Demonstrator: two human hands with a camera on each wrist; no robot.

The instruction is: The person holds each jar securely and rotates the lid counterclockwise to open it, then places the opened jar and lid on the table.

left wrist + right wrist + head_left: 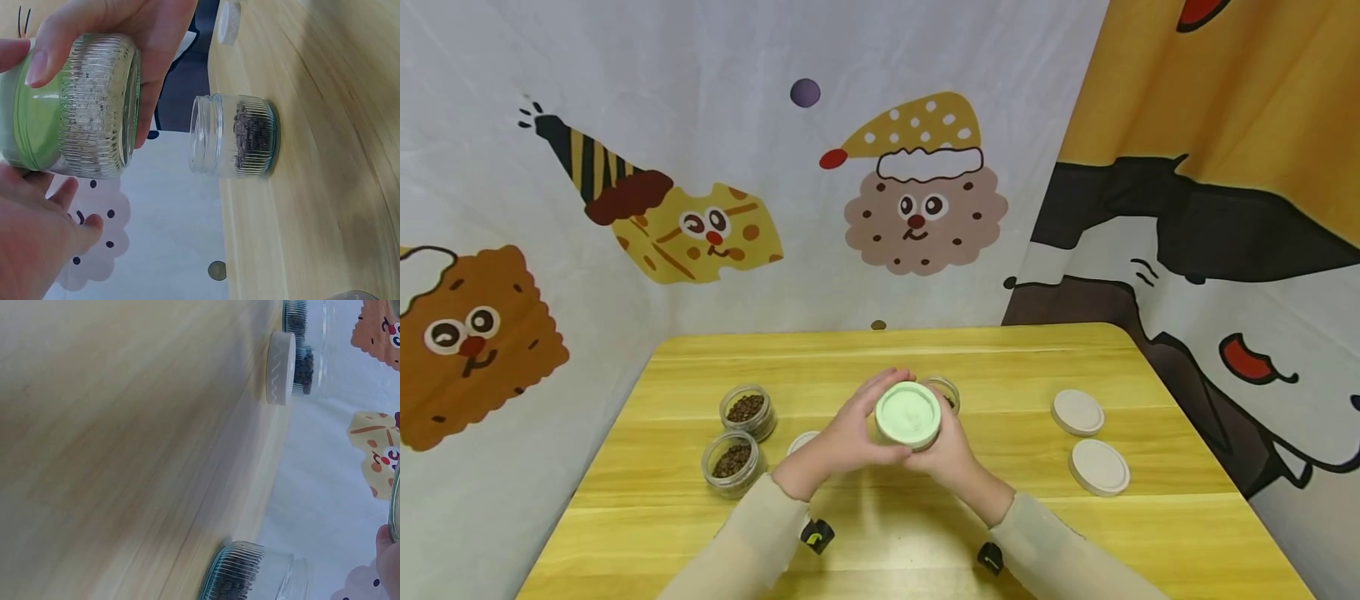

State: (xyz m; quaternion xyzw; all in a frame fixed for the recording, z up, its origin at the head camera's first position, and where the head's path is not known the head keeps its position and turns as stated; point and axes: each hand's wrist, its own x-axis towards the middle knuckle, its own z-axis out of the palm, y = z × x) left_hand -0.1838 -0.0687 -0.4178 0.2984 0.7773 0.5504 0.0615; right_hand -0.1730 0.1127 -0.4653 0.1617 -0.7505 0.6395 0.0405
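Note:
Between my two hands is a ribbed glass jar [94,103] with a pale green lid [908,414], raised above the table. My left hand [842,435] curls its fingers and thumb round the lid's left side. From the right, my right hand [951,450] grips the jar; in the left wrist view its thumb presses near the lid's edge. What lies inside the held jar I cannot tell. Just beyond the hands an uncovered glass jar [250,134] with dark brown beans stands on the table, partly hidden by my right hand in the head view.
To the left stand two open glass jars of brown beans, a farther one [758,412] and a nearer one [732,464]. A whitish lid [803,440] lies partly behind my left wrist. Two more lids [1077,412] rest at the right. A printed curtain [820,308] hangs behind the wooden table [1000,358].

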